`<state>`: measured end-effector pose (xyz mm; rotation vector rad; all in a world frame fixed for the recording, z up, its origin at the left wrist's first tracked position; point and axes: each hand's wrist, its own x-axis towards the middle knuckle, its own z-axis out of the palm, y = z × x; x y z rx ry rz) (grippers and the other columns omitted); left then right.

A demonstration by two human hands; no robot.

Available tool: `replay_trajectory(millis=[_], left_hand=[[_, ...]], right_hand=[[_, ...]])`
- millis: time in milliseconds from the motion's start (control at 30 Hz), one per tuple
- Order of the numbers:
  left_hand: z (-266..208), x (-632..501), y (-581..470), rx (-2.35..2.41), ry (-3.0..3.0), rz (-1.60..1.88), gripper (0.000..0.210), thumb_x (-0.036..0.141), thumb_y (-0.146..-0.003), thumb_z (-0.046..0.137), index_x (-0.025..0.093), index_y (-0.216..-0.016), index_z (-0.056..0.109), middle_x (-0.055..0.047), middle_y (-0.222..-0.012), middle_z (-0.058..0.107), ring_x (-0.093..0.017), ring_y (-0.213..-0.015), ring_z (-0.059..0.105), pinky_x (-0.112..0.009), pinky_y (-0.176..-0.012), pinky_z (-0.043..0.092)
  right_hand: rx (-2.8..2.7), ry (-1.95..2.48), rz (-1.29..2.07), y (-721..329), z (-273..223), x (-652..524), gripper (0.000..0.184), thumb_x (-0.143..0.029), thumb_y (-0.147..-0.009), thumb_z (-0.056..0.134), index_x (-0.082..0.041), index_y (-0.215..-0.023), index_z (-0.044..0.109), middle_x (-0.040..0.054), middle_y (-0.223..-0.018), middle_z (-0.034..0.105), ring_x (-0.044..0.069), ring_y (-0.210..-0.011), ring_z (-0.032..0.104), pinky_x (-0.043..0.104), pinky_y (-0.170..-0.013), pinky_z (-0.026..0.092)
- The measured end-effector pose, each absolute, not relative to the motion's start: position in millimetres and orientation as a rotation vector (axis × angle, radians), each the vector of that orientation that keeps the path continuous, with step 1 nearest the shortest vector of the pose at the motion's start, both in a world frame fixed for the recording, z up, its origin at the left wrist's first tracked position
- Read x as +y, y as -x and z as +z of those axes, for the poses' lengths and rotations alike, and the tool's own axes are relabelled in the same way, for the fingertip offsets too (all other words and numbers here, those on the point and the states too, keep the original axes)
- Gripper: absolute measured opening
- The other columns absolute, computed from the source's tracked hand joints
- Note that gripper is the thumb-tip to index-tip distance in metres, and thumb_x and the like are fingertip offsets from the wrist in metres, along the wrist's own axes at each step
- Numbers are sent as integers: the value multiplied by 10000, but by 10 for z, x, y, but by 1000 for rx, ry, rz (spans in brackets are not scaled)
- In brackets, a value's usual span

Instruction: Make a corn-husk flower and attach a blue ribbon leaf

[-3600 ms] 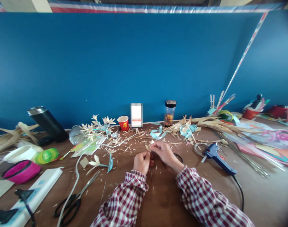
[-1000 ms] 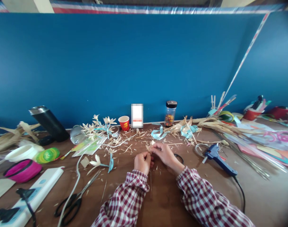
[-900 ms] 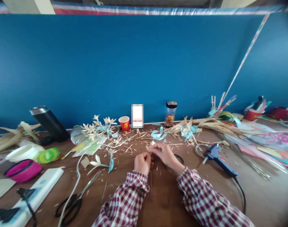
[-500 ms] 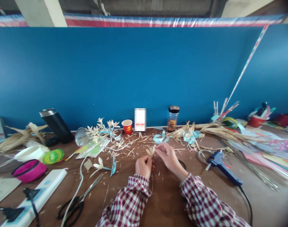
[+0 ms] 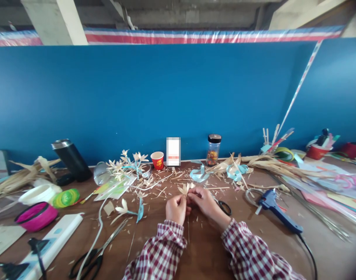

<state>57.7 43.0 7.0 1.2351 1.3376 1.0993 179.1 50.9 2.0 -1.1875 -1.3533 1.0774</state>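
Between my fingertips stands a small pale husk flower, its petals spread at the top. My left hand is closed in a pinch around its base. My right hand pinches at the flower's right side, touching it close to the left fingertips. A thin thread or wire hangs below the hands. To the left lies a finished-looking pale flower with a blue-wrapped stem. A bunch of similar flowers rests farther back. Small black-handled scissors show partly behind my right wrist.
Large scissors and a white power strip lie at the left. A blue glue gun with its cord is at the right. A red paper cup, a lidded jar and a black flask stand near the blue partition.
My right hand has come down and left, closing against the flower beside my left hand. The small scissors show more now. The whole view has shifted slightly downward.
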Motion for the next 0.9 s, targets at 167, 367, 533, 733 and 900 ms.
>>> replay_trajectory(millis=[167,367,533,733,900], left_hand=[[83,417,-584,1345,-1232,1113,260,319,-761,497,131,-761,676,-63,-646,684,-167,-439,608,-247,-402,486],[63,423,-586,1340,-1213,1115,328,372,-749,513,112,-848,687,-63,-680,697,-168,-451,613,-243,-401,486],[15,449,-574,1351,-1234,1110,341,386,-748,520,109,-859,685,-63,-683,698,-164,-453,611,-234,-404,484],[13,447,-572,1407,-1278,1118,285,347,-754,525,135,-827,702,-37,-564,662,-161,-427,599,-224,-388,471],[23,446,-585,1390,-1199,1167,223,317,-731,575,146,-792,705,-10,-508,631,-151,-428,592,-223,-401,480]], right_hand=[[-1331,1229,1067,-1792,-47,534,196,-314,-706,595,-136,-769,646,32,-676,643,156,-626,563,257,-587,431],[-1348,1233,1044,-1789,-38,527,227,-347,-713,590,-127,-742,639,30,-642,630,145,-600,542,246,-565,419],[-1374,1239,1009,-1798,-52,532,229,-346,-723,578,-127,-742,643,28,-650,634,146,-611,547,249,-583,421],[-1396,1246,980,-1794,-26,523,199,-315,-718,588,-128,-739,654,25,-656,634,145,-620,548,252,-605,425],[-1412,1255,951,-1789,-25,525,198,-324,-727,582,-135,-725,643,24,-665,634,146,-630,551,253,-606,428]])
